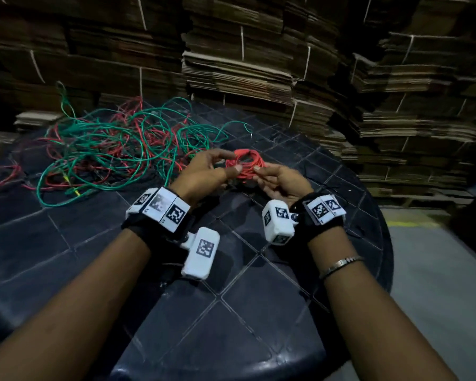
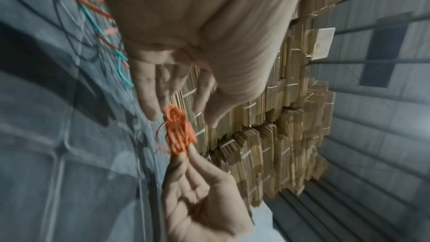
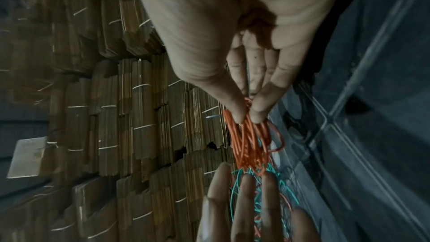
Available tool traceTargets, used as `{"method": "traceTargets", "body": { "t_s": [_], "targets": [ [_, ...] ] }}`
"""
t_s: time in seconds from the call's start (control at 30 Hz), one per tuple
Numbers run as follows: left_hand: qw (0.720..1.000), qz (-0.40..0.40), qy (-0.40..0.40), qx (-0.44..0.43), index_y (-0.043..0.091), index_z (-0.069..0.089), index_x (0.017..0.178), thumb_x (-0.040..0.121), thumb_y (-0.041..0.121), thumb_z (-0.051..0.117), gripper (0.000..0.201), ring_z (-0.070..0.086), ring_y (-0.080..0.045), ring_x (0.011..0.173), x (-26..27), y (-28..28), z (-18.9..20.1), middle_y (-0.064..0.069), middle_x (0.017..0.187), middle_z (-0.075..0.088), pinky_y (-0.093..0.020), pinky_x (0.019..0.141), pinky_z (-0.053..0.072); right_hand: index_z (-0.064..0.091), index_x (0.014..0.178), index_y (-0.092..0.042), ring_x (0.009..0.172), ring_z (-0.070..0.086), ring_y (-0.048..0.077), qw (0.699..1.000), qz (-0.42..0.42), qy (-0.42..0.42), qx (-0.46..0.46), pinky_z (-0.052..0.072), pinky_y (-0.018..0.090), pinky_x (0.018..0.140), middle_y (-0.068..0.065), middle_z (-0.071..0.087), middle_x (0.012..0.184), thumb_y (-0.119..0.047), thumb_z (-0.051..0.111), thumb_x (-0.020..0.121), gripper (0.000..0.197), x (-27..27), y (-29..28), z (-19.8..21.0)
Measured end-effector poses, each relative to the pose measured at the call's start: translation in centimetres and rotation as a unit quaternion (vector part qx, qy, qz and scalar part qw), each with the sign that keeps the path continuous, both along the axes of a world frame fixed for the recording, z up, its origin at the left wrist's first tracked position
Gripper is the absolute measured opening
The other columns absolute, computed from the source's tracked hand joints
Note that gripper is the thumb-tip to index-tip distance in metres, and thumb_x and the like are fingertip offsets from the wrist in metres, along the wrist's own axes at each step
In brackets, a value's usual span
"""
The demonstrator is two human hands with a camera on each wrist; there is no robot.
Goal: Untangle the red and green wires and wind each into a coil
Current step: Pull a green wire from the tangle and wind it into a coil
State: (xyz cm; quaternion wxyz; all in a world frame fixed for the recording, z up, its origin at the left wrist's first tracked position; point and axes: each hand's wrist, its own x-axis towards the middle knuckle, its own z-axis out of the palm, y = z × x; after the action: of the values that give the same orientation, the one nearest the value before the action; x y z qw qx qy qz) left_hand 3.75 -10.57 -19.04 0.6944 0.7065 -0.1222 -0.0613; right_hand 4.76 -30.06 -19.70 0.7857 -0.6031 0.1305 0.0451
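Observation:
A small coil of red wire point(image 1: 246, 163) is held above the dark table. My right hand point(image 1: 259, 173) pinches its near side between thumb and fingers; the right wrist view shows that pinch point(image 3: 246, 117) at the top of the coil point(image 3: 249, 144). My left hand point(image 1: 232, 161) is at the coil's left side with straight fingers, thumb and forefinger tips touching it. In the left wrist view the coil point(image 2: 179, 132) sits between that hand's spread finger and thumb. A loose tangle of green and red wire point(image 1: 116, 149) lies on the table to the left.
The round dark plastic table point(image 1: 231, 312) has a diamond pattern. Tied stacks of flattened cardboard point(image 1: 259, 64) wall in the back and right. A red wire strand point(image 1: 0, 177) trails off the left edge. Grey floor point(image 1: 437, 270) shows at right.

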Motion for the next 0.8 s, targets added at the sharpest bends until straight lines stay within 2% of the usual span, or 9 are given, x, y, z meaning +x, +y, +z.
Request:
{"method": "traceTargets", "body": {
  "t_s": [0.07, 0.17, 0.2, 0.27, 0.4, 0.5, 0.63, 0.73, 0.8],
  "targets": [
    [1.0, -0.025, -0.004, 0.004, 0.01, 0.07, 0.123, 0.096, 0.012, 0.072, 0.027, 0.067, -0.018, 0.089, -0.7, -0.7, 0.0, -0.001, 0.104, 0.073, -0.039, 0.083, 0.057, 0.07, 0.103, -0.005, 0.054, 0.064, 0.005, 1.0, -0.026, -0.002, -0.003, 0.054, 0.011, 0.053, 0.007, 0.069, 0.08, 0.002, 0.059, 0.096, 0.014, 0.1, -1.6, 1.2],
    [0.996, -0.083, -0.024, 0.034, 0.014, 0.072, 0.117, 0.097, 0.014, 0.072, 0.02, 0.063, -0.011, 0.08, -1.5, -1.7, -0.4, 0.011, 0.085, 0.071, -0.03, 0.074, 0.055, 0.067, 0.098, -0.006, 0.047, 0.06, 0.003, 0.993, -0.101, 0.011, -0.053, 0.041, 0.01, 0.039, 0.005, 0.07, 0.07, -0.003, 0.064, 0.094, 0.006, 1.1, -5.2, 3.4],
    [0.993, -0.107, -0.026, 0.044, 0.016, 0.073, 0.115, 0.097, 0.014, 0.072, 0.018, 0.061, -0.013, 0.079, -1.8, -2.0, -0.5, 0.009, 0.083, 0.07, -0.032, 0.073, 0.054, 0.065, 0.091, -0.006, 0.044, 0.058, 0.002, 0.989, -0.133, 0.021, -0.067, 0.038, 0.01, 0.037, 0.004, 0.069, 0.064, -0.006, 0.064, 0.095, 0.004, 1.4, -6.6, 4.1],
    [0.99, -0.132, -0.028, 0.05, 0.015, 0.074, 0.113, 0.096, 0.014, 0.073, 0.017, 0.058, -0.018, 0.08, -2.1, -2.4, -0.6, 0.001, 0.085, 0.07, -0.034, 0.075, 0.051, 0.058, 0.078, -0.006, 0.038, 0.056, 0.002, 0.977, -0.194, 0.041, -0.074, 0.043, 0.011, 0.041, 0.002, 0.064, 0.051, -0.006, 0.059, 0.099, 0.021, 1.7, -9.7, 5.0],
    [0.998, -0.061, -0.021, 0.013, 0.007, 0.073, 0.108, 0.097, 0.007, 0.069, 0.012, 0.065, -0.013, 0.076, -1.7, -2.0, -0.7, -0.001, 0.085, 0.073, -0.024, 0.069, 0.054, 0.038, 0.07, -0.014, 0.023, 0.041, 0.002, 0.967, -0.189, 0.07, -0.155, 0.035, 0.014, 0.033, -0.005, 0.042, 0.029, 0.001, 0.035, 0.106, 0.039, 1.1, -13.7, 4.7],
    [0.999, -0.032, -0.002, 0.017, 0.008, 0.074, 0.106, 0.097, 0.008, 0.07, 0.01, 0.067, -0.007, 0.074, -0.9, -1.7, -1.0, -0.005, 0.088, 0.072, -0.019, 0.068, 0.055, 0.039, 0.067, -0.01, 0.02, 0.035, 0.005, 0.941, -0.21, 0.123, -0.234, 0.03, 0.017, 0.028, -0.003, 0.039, 0.028, 0.001, 0.037, 0.106, 0.04, 1.2, -17.5, 2.5],
    [0.999, -0.042, 0.007, 0.028, 0.004, 0.073, 0.11, 0.097, 0.009, 0.07, 0.014, 0.063, -0.016, 0.086, -0.7, -2.1, -1.5, -0.011, 0.095, 0.069, -0.032, 0.081, 0.053, 0.051, 0.082, -0.005, 0.025, 0.049, 0.012, 0.94, -0.272, 0.118, -0.167, 0.04, 0.021, 0.031, 0.005, 0.053, 0.035, 0.0, 0.036, 0.106, 0.029, 2.5, -20.3, 0.8],
    [0.998, -0.05, 0.009, 0.03, 0.002, 0.073, 0.111, 0.098, 0.009, 0.069, 0.016, 0.062, -0.02, 0.089, -1.0, -2.2, -1.5, -0.013, 0.096, 0.068, -0.033, 0.081, 0.054, 0.057, 0.1, -0.003, 0.032, 0.059, 0.016, 0.934, -0.274, 0.121, -0.195, 0.043, 0.02, 0.031, 0.009, 0.058, 0.04, -0.001, 0.049, 0.103, 0.01, 2.5, -19.3, 1.7],
    [0.999, -0.046, 0.012, 0.026, 0.005, 0.073, 0.108, 0.098, 0.008, 0.069, 0.011, 0.062, -0.021, 0.088, -1.1, -2.0, -1.2, -0.01, 0.092, 0.067, -0.032, 0.079, 0.053, 0.057, 0.088, -0.004, 0.033, 0.06, 0.017, 0.935, -0.257, 0.133, -0.207, 0.044, 0.02, 0.033, 0.008, 0.054, 0.039, -0.001, 0.051, 0.101, 0.014, 1.6, -18.2, 2.8]
  ]
}}
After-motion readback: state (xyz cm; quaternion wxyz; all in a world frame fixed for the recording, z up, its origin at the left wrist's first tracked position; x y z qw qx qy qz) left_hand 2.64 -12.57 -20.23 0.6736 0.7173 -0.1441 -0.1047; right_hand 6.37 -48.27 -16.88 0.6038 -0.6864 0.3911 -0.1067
